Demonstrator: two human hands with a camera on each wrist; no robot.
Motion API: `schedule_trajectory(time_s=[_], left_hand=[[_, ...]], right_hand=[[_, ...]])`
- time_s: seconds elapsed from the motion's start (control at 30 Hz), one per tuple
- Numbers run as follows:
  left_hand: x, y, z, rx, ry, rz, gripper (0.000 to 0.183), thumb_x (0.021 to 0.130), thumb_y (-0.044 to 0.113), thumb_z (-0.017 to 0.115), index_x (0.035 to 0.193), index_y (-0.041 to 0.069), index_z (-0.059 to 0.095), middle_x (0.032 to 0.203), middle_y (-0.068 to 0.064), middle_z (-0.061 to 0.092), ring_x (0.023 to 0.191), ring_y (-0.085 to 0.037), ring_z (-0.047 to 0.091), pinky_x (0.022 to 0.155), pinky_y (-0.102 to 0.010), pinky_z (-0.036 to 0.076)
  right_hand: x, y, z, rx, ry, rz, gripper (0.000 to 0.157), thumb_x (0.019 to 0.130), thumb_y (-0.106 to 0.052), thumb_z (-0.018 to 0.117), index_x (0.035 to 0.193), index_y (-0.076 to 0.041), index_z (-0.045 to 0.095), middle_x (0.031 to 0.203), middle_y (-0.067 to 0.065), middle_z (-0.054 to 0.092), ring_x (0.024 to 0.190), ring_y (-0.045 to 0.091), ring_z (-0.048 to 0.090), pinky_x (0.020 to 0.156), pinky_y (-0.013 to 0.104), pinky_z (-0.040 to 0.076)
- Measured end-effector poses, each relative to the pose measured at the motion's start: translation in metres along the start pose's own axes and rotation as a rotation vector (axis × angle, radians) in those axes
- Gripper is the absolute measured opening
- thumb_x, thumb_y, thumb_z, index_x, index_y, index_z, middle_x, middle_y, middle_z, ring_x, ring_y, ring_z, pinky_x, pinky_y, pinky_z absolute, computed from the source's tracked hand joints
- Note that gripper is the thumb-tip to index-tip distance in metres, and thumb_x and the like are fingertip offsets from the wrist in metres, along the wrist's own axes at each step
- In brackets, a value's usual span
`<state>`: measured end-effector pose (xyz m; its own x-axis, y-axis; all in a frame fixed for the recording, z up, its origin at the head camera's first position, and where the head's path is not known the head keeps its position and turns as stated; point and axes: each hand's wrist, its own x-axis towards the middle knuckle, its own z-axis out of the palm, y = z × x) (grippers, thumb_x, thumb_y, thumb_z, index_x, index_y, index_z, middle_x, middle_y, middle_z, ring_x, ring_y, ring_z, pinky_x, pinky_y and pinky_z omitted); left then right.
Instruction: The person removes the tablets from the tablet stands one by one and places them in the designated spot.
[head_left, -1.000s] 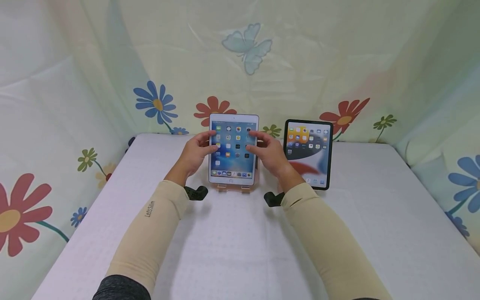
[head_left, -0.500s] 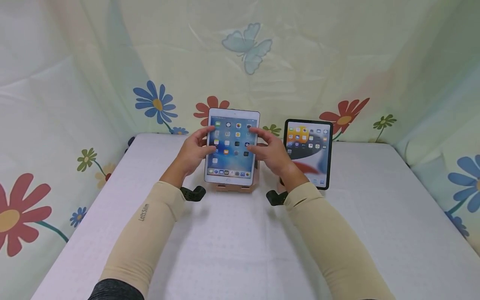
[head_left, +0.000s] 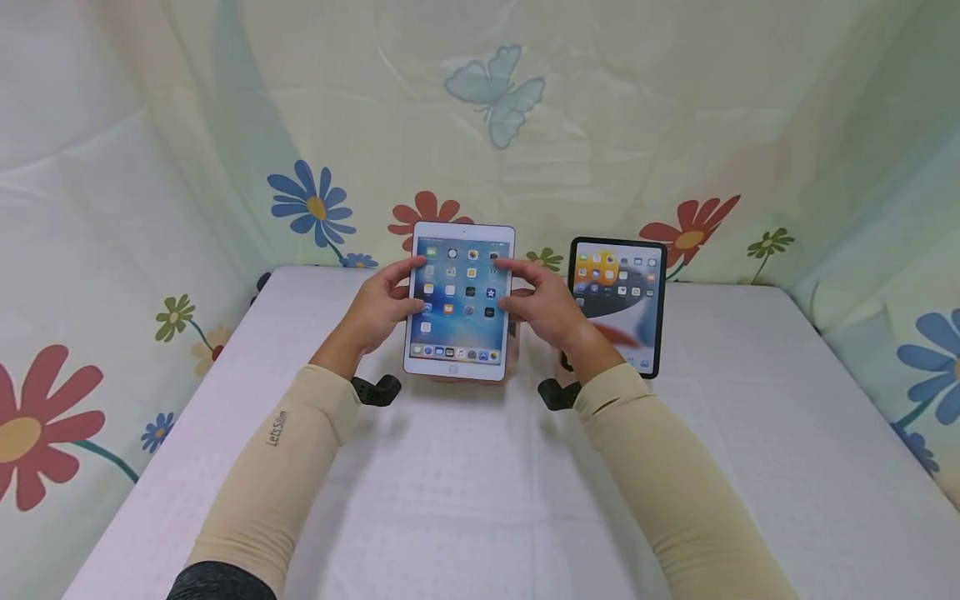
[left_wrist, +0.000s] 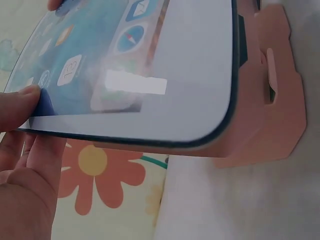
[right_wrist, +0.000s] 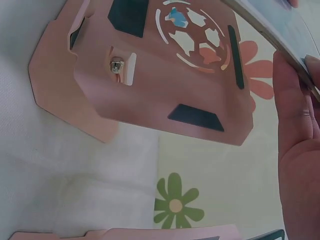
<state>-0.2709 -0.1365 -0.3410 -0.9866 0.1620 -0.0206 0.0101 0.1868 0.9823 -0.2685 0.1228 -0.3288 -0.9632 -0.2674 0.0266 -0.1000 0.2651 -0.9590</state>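
Observation:
A white-framed tablet, its screen lit with app icons, is held upright by both hands. My left hand grips its left edge, thumb on the front and fingers behind, as the left wrist view shows. On the opposite edge, my right hand pinches it the same way. Behind the tablet stands a rose-pink metal tablet stand with dark pads and a cut-out pattern. In the right wrist view the tablet is apart from the stand's back plate.
To the right, a black-framed tablet leans upright, partly hidden by my right forearm. Another pink stand's edge shows at the bottom of the right wrist view. A white cloth covers the table. A flower-print curtain hangs behind.
The white tablet has come up off the stand's front lips and moved slightly left and toward me, both hands still holding it. The black-framed tablet has stayed put.

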Motion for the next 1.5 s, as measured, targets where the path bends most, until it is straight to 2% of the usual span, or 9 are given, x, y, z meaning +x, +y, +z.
schedule_trajectory(time_s=[0.13,0.4,0.67,0.8,1.0,1.33,1.5], left_hand=[[-0.002,0.001,0.000,0.017,0.001,0.000,0.065,0.096,-0.003,0.062,0.153,0.022,0.043,0.159,-0.004,0.034,0.132,-0.031,0.049,0.104,-0.044,0.046],[-0.007,-0.001,-0.008,0.018,-0.007,-0.003,0.065,0.096,-0.003,0.064,0.153,0.020,0.043,0.158,-0.006,0.034,0.131,-0.032,0.050,0.102,-0.044,0.047],[-0.017,-0.002,-0.017,0.008,-0.031,-0.007,0.065,0.096,-0.003,0.063,0.153,0.019,0.042,0.156,-0.008,0.035,0.129,-0.032,0.052,0.100,-0.043,0.049],[-0.021,-0.004,-0.021,0.004,-0.044,-0.009,0.065,0.096,-0.002,0.063,0.153,0.019,0.042,0.156,-0.007,0.035,0.129,-0.032,0.051,0.100,-0.042,0.049],[-0.032,-0.007,-0.034,0.027,-0.051,-0.026,0.065,0.096,-0.002,0.063,0.154,0.017,0.041,0.158,-0.008,0.032,0.131,-0.032,0.050,0.100,-0.042,0.048],[-0.049,-0.016,-0.056,0.073,-0.055,-0.056,0.065,0.096,-0.002,0.063,0.154,0.014,0.039,0.159,-0.010,0.030,0.131,-0.034,0.050,0.099,-0.038,0.049],[-0.056,-0.020,-0.065,0.099,-0.060,-0.059,0.064,0.097,0.000,0.063,0.155,0.014,0.038,0.160,-0.011,0.029,0.132,-0.035,0.049,0.100,-0.039,0.047]], right_hand=[[-0.001,-0.002,-0.001,-0.001,0.009,0.004,0.055,0.097,-0.005,0.063,0.149,-0.019,0.050,0.152,0.006,0.040,0.116,0.029,0.060,0.099,0.042,0.050],[-0.004,-0.003,0.006,0.067,0.014,-0.006,0.054,0.096,0.000,0.063,0.147,-0.015,0.052,0.146,0.007,0.047,0.116,0.029,0.061,0.098,0.042,0.051],[-0.009,-0.004,0.013,0.097,0.025,0.050,0.055,0.096,-0.002,0.066,0.146,-0.020,0.054,0.141,0.007,0.050,0.117,0.027,0.061,0.097,0.038,0.052],[-0.012,-0.003,0.017,0.094,0.026,0.017,0.054,0.096,-0.003,0.066,0.146,-0.018,0.054,0.137,0.008,0.052,0.114,0.028,0.063,0.093,0.037,0.054],[-0.016,0.001,0.030,0.116,-0.004,-0.045,0.053,0.095,0.001,0.065,0.146,-0.011,0.053,0.131,0.012,0.055,0.111,0.030,0.065,0.089,0.037,0.056],[-0.017,0.004,0.056,0.136,-0.023,-0.018,0.053,0.095,-0.001,0.066,0.145,-0.013,0.054,0.132,0.009,0.054,0.109,0.028,0.065,0.089,0.038,0.056],[-0.019,0.004,0.068,0.137,-0.006,-0.003,0.052,0.095,-0.002,0.066,0.144,-0.014,0.055,0.135,0.006,0.053,0.109,0.025,0.066,0.087,0.037,0.057]])
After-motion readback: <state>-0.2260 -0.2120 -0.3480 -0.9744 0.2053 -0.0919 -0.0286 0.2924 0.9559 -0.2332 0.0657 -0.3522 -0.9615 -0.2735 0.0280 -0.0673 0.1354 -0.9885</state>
